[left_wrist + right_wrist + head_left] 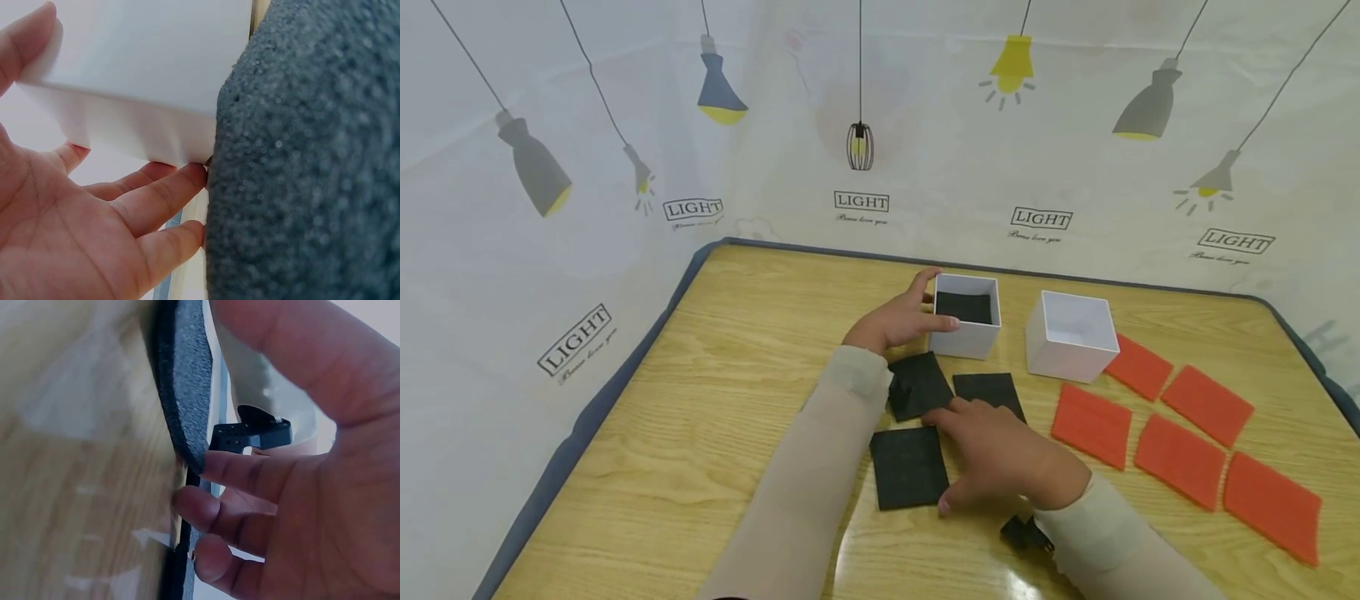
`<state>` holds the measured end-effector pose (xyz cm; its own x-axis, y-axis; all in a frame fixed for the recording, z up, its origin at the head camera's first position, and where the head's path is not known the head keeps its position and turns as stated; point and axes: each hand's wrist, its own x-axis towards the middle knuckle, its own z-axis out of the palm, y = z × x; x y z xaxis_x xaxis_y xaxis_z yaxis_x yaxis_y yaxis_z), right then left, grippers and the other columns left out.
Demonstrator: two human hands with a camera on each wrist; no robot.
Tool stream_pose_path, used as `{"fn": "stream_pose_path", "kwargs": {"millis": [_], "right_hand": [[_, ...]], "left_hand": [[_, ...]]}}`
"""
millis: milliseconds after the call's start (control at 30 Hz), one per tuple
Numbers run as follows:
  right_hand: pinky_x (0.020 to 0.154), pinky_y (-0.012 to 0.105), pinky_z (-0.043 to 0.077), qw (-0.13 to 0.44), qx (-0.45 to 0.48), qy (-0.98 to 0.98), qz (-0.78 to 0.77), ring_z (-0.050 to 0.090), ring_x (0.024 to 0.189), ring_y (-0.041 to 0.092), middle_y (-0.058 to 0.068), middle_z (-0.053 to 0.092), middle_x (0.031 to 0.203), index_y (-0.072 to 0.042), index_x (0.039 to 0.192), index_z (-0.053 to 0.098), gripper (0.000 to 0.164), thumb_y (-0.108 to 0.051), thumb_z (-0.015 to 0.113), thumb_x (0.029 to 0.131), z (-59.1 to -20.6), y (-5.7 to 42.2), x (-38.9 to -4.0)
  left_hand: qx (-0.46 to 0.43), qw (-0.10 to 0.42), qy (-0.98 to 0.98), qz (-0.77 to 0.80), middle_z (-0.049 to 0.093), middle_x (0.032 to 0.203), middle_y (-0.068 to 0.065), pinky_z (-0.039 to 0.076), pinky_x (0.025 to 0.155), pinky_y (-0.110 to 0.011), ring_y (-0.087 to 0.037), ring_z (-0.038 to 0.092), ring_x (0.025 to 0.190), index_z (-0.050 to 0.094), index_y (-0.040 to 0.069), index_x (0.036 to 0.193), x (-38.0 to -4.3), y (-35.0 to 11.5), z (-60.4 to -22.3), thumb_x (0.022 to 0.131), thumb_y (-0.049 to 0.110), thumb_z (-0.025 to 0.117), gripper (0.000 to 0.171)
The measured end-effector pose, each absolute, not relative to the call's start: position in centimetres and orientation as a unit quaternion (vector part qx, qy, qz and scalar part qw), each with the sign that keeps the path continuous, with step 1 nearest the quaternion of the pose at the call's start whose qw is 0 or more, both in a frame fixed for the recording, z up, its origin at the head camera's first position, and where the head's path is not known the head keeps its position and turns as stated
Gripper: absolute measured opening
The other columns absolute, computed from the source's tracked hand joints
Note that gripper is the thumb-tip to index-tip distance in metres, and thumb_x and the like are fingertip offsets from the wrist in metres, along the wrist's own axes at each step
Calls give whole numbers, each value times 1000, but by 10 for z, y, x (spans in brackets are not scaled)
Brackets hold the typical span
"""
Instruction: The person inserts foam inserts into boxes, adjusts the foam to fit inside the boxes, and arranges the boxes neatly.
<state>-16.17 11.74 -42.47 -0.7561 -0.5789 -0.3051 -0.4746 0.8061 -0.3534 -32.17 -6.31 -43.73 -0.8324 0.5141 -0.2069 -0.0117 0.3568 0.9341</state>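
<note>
The left hand (895, 321) holds the white box (966, 357) across its left side, the thumb lying on the near wall just under the rim and the fingers spread along the wall that the left wrist view shows, so that the box sits between thumb and fingertips. A black square (966, 308) lies inside the white box. On the table (700, 417), three more black squares lie on the near side of the white box: a second square (931, 383) closest to the left wrist, a third square (988, 390) a little to the right and partly hidden, and a fourth square (910, 475) farthest from the box. The right hand (1000, 450) is over on the near side of the box too, with its fingers apart and loosely bent; the thumb is at the fourth square's near right corner and a fingertip is by its far edge, but I cannot tell whether they pinch it. Just right of the white box, apart from it, stands the other box (1060, 354). Five red squares (1180, 460) lie farther to the box's right and nearer the person, one partly behind the other box. A cloth (925, 83) printed with lamps hangs beyond the white box.
</note>
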Motion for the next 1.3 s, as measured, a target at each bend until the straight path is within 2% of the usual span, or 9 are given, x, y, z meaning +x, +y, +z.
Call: {"fn": "stream_pose_path", "kwargs": {"millis": [233, 567, 867, 1033, 1300], "right_hand": [[85, 56, 51, 184, -279, 938, -95, 61, 113, 27, 1, 62, 125, -19, 146, 59, 102, -57, 99, 60, -430, 112, -158], [89, 57, 50, 182, -270, 943, -68, 59, 118, 27, 1, 59, 129, -20, 149, 57, 109, -59, 100, 57, -432, 108, -155], [85, 53, 50, 166, -280, 943, -66, 59, 110, 24, 1, 60, 124, -16, 145, 60, 102, -59, 97, 60, -436, 109, -155], [84, 51, 50, 153, -290, 942, -68, 59, 108, 22, 1, 62, 125, -15, 144, 59, 95, -53, 93, 64, -435, 109, -155], [97, 58, 50, 161, -275, 943, -96, 62, 121, 26, 5, 65, 140, -12, 151, 51, 97, -42, 90, 68, -426, 117, -159]], "left_hand": [[158, 242, 785, 547, 35, 164, -18, 37, 120, -56, -37, 40, 150, 6, 32, 169, -322, -62, -437, 96, 31, 79, 103], [159, 239, 799, 529, 33, 166, -17, 35, 122, -55, -37, 38, 152, 5, 34, 169, -322, -63, -439, 95, 38, 79, 104], [162, 231, 806, 520, 35, 166, -18, 35, 121, -56, -37, 38, 153, 7, 32, 169, -321, -63, -438, 95, 38, 79, 104], [159, 233, 807, 519, 34, 166, -18, 36, 121, -56, -37, 38, 153, 7, 34, 169, -323, -63, -439, 95, 39, 79, 104], [167, 230, 806, 520, 33, 167, -18, 36, 121, -56, -38, 37, 153, 6, 33, 169, -323, -63, -440, 96, 38, 77, 102]]}}
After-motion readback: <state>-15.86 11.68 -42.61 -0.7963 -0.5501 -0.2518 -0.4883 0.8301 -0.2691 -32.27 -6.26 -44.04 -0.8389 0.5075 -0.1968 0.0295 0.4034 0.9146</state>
